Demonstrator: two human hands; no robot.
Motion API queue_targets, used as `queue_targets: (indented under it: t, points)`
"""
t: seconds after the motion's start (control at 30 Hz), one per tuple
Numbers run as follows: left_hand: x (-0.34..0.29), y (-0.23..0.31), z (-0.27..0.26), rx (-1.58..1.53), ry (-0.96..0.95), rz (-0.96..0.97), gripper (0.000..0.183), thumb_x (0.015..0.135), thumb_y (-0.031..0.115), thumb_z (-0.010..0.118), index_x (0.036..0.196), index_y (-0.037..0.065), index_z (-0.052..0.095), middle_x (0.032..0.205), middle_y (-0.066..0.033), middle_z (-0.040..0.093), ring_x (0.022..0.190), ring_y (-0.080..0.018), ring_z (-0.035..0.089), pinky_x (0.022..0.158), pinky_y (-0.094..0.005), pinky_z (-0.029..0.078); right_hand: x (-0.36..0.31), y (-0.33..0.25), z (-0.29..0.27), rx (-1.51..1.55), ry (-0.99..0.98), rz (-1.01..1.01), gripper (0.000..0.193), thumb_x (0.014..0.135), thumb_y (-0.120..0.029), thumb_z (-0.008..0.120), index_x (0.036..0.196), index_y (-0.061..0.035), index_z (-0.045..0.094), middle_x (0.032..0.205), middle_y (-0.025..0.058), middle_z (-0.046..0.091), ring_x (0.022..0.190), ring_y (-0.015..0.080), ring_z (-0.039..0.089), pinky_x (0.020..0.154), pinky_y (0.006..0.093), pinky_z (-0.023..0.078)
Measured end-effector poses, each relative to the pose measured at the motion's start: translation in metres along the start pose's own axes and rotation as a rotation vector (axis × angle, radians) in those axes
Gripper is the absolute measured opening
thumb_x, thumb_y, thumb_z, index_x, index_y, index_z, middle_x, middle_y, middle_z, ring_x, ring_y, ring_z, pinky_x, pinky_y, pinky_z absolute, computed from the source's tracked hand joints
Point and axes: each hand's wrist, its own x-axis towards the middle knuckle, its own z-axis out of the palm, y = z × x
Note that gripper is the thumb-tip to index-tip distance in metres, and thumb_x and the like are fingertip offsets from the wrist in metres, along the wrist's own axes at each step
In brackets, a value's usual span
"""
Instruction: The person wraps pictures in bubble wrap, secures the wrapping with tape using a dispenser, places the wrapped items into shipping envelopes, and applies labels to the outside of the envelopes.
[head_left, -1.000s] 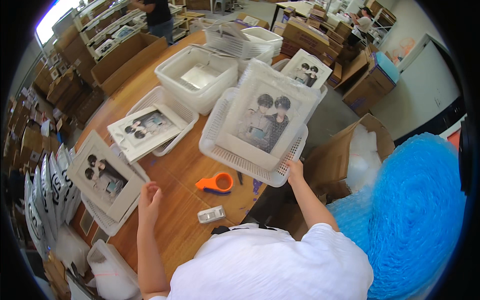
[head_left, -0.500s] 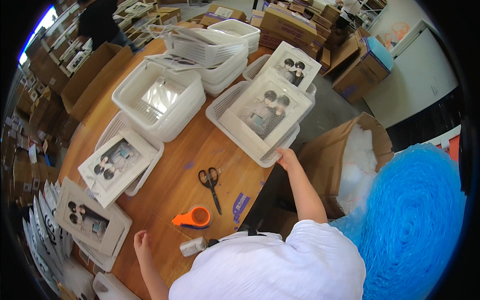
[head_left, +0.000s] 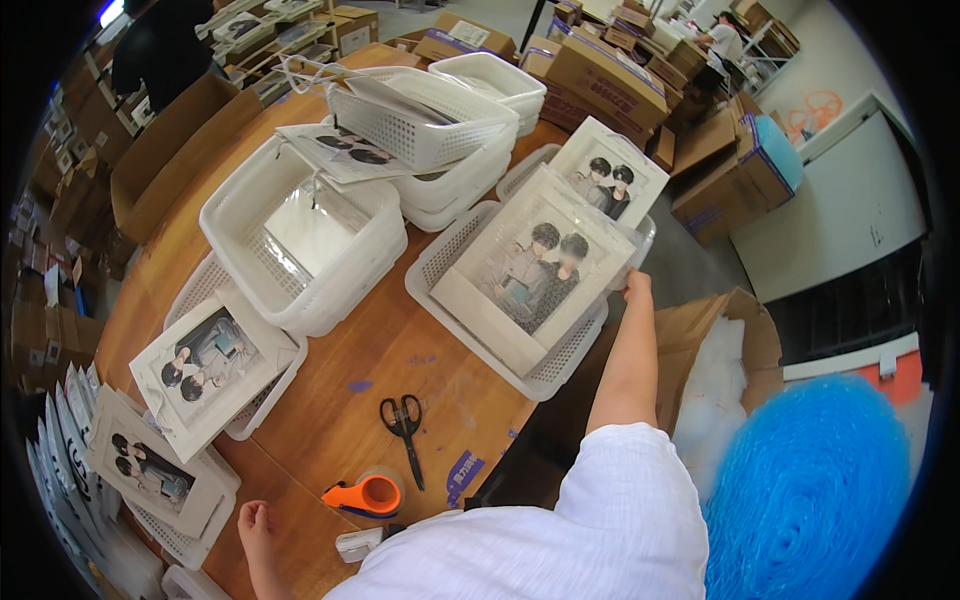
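Observation:
My right hand [head_left: 638, 286] reaches to the right edge of a flat, plastic-wrapped picture packet [head_left: 535, 265] with two drawn figures. Its fingers are closed there; whether they pinch the sleeve or the basket rim behind, I cannot make out. The packet lies tilted on a white perforated basket [head_left: 432, 262], overlapping another picture packet [head_left: 610, 170] behind it. My left hand [head_left: 257, 522] hovers at the table's lower left, fingers curled with nothing visible in them. Nearest to it are an orange tape dispenser [head_left: 350, 497] and a basket holding a picture packet [head_left: 150, 470].
Black scissors [head_left: 403, 425] lie mid-table. Stacked white baskets [head_left: 300, 310] stand behind, and another picture packet [head_left: 205, 365] rests on a basket at left. On the right are an open carton [head_left: 690, 350] and a blue bubble-wrap roll [head_left: 810, 480]. Two people are farther back.
My right hand has moved from the basket's near corner up to the packet's right edge. The left hand stays curled near the table's lower left. The whole view has shifted slightly.

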Motion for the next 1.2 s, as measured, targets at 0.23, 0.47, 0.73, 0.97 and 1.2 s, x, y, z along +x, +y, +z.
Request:
queue_targets:
  t: [0.23,0.47,0.73,0.97,1.2]
  points:
    - [-0.011,0.008,0.013,0.062,0.005,0.038,0.006,0.088,0.013,0.051,0.086,0.009,0.053,0.067,0.0032,0.049,0.053,-0.0042,0.043,0.044,-0.0183,0.033,0.022,-0.038,-0.026,-0.171,0.365,-0.348,0.012,0.068,-0.002,0.051,0.075,0.0076,0.054,0.070,0.0175,0.059,0.057,0.0276,0.057,0.052,0.0414,0.045]
    - [-0.021,-0.012,0.004,0.024,0.047,0.120,0.009,0.086,0.015,0.054,0.087,0.007,0.056,0.066,0.0048,0.046,0.056,-0.0035,0.040,0.046,-0.0200,0.032,0.100,-0.094,-0.113,-0.212,0.686,-0.553,0.022,0.070,-0.008,0.058,0.083,0.0094,0.060,0.084,0.0227,0.063,0.078,0.0349,0.062,0.069,0.0417,0.049]
    - [-0.051,-0.036,0.001,0.005,-0.014,0.108,0.016,0.086,0.016,0.055,0.094,0.002,0.058,0.076,-0.0022,0.058,0.069,-0.0105,0.054,0.062,-0.0254,0.045,-0.054,-0.175,-0.150,0.147,0.297,-0.770,0.027,0.072,-0.015,0.071,0.083,0.0063,0.060,0.083,0.0156,0.064,0.070,0.0226,0.059,0.061,0.0349,0.049]
    - [-0.085,-0.078,-0.016,-0.054,-0.107,0.270,0.016,0.086,0.018,0.055,0.096,0.005,0.058,0.078,-0.0004,0.058,0.070,-0.0083,0.054,0.059,-0.0231,0.043,-0.370,-0.113,-0.068,0.188,-0.517,-0.649,0.018,0.080,-0.012,0.066,0.088,-0.0038,0.052,0.077,0.0065,0.058,0.066,0.0136,0.056,0.051,0.0235,0.044]
    - [-0.122,-0.039,-0.071,-0.289,-0.106,0.363,0.037,0.086,0.031,0.057,0.111,0.006,0.049,0.104,-0.0049,0.054,0.081,-0.0134,0.054,0.066,-0.0270,0.046,-0.627,0.066,0.049,0.126,-1.255,-0.167,0.011,0.080,0.001,0.058,0.087,-0.0026,0.051,0.091,0.0093,0.059,0.084,0.0202,0.060,0.076,0.0342,0.050]
